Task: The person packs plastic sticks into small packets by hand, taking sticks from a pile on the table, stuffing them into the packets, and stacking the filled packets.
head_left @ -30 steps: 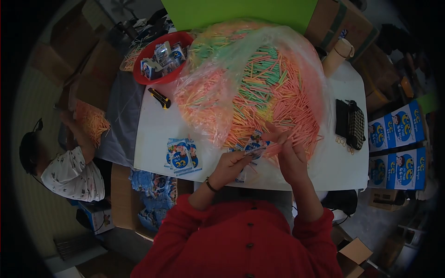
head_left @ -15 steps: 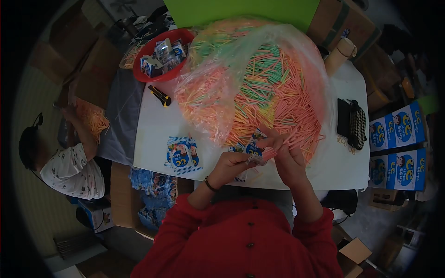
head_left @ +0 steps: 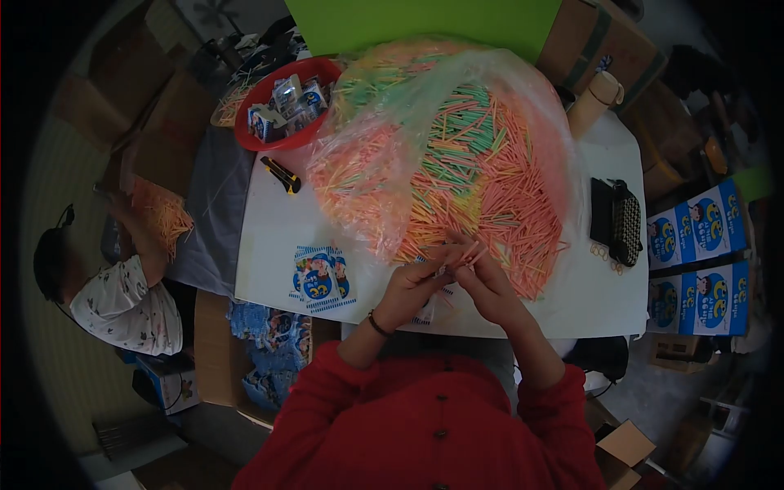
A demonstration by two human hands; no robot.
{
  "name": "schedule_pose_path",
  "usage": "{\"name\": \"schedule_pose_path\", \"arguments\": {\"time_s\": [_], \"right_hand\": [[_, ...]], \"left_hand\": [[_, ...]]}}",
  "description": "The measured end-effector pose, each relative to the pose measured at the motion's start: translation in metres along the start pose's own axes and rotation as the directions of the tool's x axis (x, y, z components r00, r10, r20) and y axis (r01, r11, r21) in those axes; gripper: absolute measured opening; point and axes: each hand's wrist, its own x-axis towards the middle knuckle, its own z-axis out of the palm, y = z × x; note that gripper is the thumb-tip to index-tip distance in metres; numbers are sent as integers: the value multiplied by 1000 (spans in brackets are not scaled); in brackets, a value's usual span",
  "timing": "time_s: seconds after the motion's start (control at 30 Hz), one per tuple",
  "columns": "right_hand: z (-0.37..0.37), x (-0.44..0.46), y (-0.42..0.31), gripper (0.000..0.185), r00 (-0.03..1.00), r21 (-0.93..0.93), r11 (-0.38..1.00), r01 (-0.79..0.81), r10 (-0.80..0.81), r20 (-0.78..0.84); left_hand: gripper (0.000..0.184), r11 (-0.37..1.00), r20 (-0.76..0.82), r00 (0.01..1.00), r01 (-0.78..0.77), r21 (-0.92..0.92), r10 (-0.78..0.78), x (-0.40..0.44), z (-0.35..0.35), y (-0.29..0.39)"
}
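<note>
My left hand (head_left: 412,287) is closed over a small wrapper (head_left: 443,269), of which only a pale bit shows between the fingers. Facing it, my right hand (head_left: 487,286) pinches a few pink straw-like sticks (head_left: 469,255), their ends pointing up between both hands. The two hands touch or nearly touch at the fingertips. Just beyond them, a big heap of pink, green and yellow sticks (head_left: 523,196) spills from a clear plastic bag (head_left: 363,175). Flat blue-and-white printed packets (head_left: 320,278) lie on the table to the left. Another striped packet lies partly hidden under my hands.
On the white table (head_left: 265,224) are a red bowl (head_left: 286,142) of packets, a box cutter (head_left: 282,175), a tan cylinder (head_left: 594,102) and a checkered pouch (head_left: 626,224). A carton (head_left: 216,347) of packets stands below left. A co-worker (head_left: 122,306) sits at left; blue boxes (head_left: 706,298) stand right.
My hands have come closer together and the fingers have curled inward. The packet's printed face, visible before in my left hand, is now mostly covered. Stick ends now show between the hands.
</note>
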Motion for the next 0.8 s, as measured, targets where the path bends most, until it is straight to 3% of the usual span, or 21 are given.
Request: {"name": "schedule_pose_path", "arguments": {"time_s": [0.1,0.17,0.23,0.3,0.37,0.5,0.6,0.73,0.77,0.8], "right_hand": [[-5,5,-6,17,1000,-62,998,24,-25,-13],[-8,9,-11,18,1000,-201,979,8,-10,-12],[-11,9,1,18,999,-203,979,24,-32,-34],[-18,9,4,18,997,-204,978,38,-50,-57],[-24,11,0,18,983,-410,905,116,-163,-82],[-27,10,0,18,988,-480,877,36,-104,-114],[-24,7,4,25,998,-466,884,37,-58,-31],[-24,5,-1,32,990,-84,996,-17,5,-140],[-25,4,-3,35,981,69,997,-36,48,-186],[-26,3,-2,35,981,71,997,-39,52,-184]], "left_hand": [[34,1000,-6,1000,-12,23,12,6,6,9],[37,998,7,998,-57,26,57,9,8,9],[40,994,18,995,-100,31,100,10,9,12],[39,999,20,999,-28,-38,29,12,9,16],[38,998,-1,1000,10,-58,-10,14,5,8],[31,998,-4,1000,22,-54,-22,17,4,-1],[29,999,-22,1000,8,-43,-9,17,7,-1],[29,995,24,999,25,-94,-23,16,5,3],[30,983,21,1000,16,-185,-12,15,6,6],[31,962,17,1000,6,-274,-1,15,6,9]]}}
